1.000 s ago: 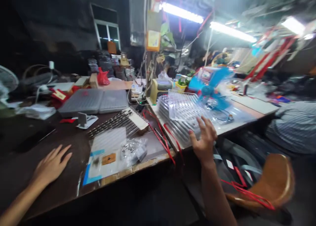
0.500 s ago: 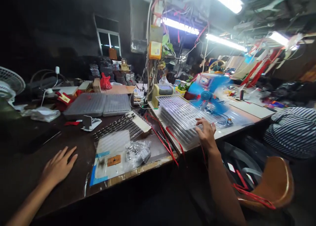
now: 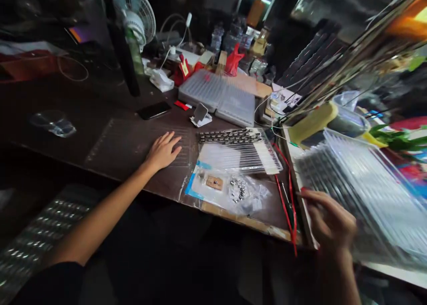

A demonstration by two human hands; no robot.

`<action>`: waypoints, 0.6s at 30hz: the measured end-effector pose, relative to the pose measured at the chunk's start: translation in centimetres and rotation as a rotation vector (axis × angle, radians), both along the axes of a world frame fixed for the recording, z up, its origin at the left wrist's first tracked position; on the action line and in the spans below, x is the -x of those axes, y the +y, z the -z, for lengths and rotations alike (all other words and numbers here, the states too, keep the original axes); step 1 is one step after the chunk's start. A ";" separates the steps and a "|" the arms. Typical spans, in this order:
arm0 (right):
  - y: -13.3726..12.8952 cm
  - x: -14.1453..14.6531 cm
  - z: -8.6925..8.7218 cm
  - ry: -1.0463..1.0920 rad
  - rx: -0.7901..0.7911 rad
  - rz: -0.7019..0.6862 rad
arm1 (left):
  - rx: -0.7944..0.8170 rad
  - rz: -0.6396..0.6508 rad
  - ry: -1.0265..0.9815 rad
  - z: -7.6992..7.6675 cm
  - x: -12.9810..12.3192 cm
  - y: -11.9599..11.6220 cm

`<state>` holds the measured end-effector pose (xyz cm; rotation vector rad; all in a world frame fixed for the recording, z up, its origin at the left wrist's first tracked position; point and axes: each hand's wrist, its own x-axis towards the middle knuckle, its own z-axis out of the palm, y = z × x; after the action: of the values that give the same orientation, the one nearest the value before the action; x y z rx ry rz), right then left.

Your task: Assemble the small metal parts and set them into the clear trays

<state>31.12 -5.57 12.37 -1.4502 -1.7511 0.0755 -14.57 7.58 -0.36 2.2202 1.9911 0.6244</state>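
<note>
The open left hand (image 3: 164, 151) lies on a clear ridged plastic sheet (image 3: 116, 140). The right hand (image 3: 332, 218), grip unclear, nears clear plastic trays (image 3: 370, 174).

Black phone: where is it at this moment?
In the head view, the black phone lies flat on the dark table, just beyond the left hand and left of the small white stand.
</note>
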 end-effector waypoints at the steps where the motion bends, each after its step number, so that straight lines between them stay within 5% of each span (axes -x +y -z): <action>1: 1.8 1.3 0.3 -0.032 0.049 -0.093 | -0.019 0.015 -0.026 -0.1 0.1 -0.2; 6: 10.1 4.7 1.3 -0.010 0.107 -0.203 | -0.107 0.085 -0.114 -2.3 -0.8 -2.0; 9: 13.3 5.3 2.3 0.015 0.075 -0.245 | -0.017 0.275 -0.088 -3.6 -3.9 -3.3; 13: 14.0 4.9 3.8 0.051 -0.014 -0.241 | 0.108 0.548 -0.044 -3.4 -8.6 -4.3; 18: 12.4 3.6 5.2 0.087 0.020 -0.339 | -0.192 0.550 -0.114 -0.5 -8.7 -3.3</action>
<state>27.48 6.85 7.15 -1.1339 -1.9111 0.3303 -5.90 4.25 0.13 2.6084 1.2191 0.8601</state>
